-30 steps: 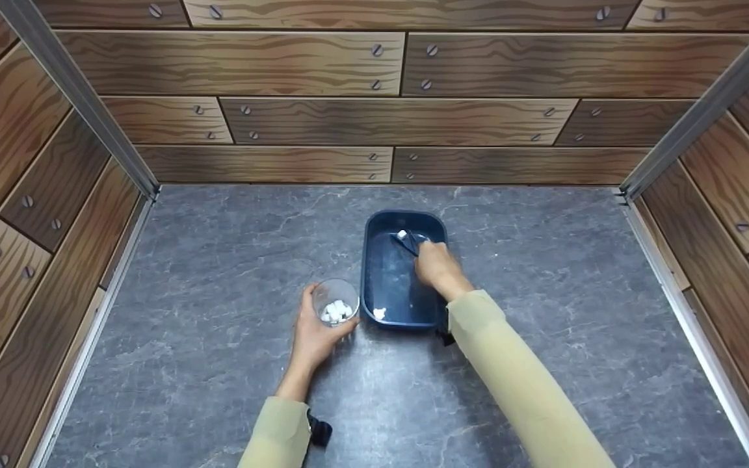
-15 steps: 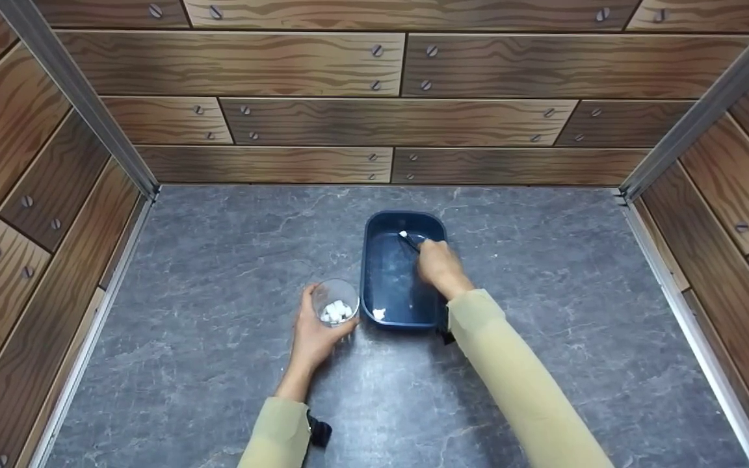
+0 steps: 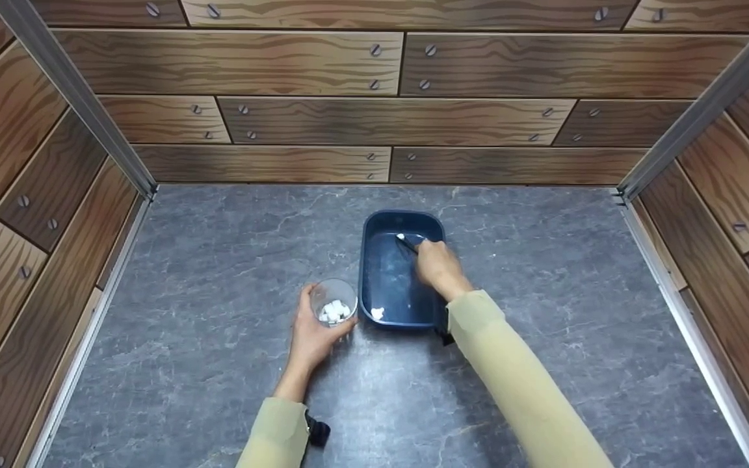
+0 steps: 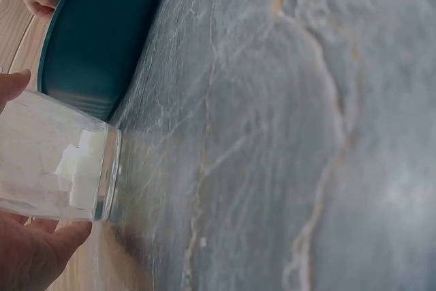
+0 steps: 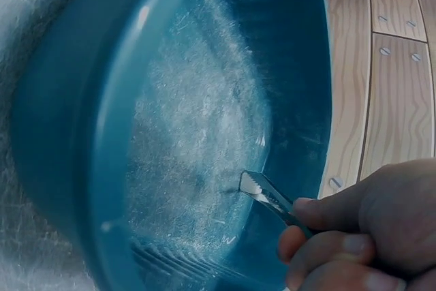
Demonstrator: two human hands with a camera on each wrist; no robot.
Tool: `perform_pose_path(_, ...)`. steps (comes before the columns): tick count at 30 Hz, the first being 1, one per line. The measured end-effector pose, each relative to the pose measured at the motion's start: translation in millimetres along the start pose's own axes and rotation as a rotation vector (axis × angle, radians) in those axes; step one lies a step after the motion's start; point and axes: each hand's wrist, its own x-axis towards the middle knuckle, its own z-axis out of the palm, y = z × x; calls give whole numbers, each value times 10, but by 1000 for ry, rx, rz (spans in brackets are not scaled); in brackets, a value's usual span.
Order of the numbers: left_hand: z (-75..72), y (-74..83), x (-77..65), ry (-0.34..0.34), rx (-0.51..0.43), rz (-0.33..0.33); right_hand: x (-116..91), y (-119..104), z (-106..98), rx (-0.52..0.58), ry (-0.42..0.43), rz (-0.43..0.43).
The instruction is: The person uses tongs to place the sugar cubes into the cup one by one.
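Observation:
My left hand grips a clear cup beside the blue bin. Several white cubes lie in the cup's bottom, which stands close on the floor in the left wrist view. The right hand reaches over the bin's right wall and pinches small dark tongs with thumb and fingers. Their serrated tips are near the bin's floor at its far end, with a bit of white between them. More white pieces lie in the bin's near left corner.
The deep, rounded blue bin stands on a grey marbled surface. Wood-patterned walls close off the back and both sides, with metal strips along the edges.
The tongs' arms, spread around a white cube a second ago, have come together. Their tips dipped slightly toward me in the bin. The left hand and cup have stayed in place.

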Motion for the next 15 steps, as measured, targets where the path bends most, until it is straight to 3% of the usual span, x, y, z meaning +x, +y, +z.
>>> perform_pose_path(15, -9, 2, 2, -5, 15, -3, -165, -83, -91, 57, -22, -28)
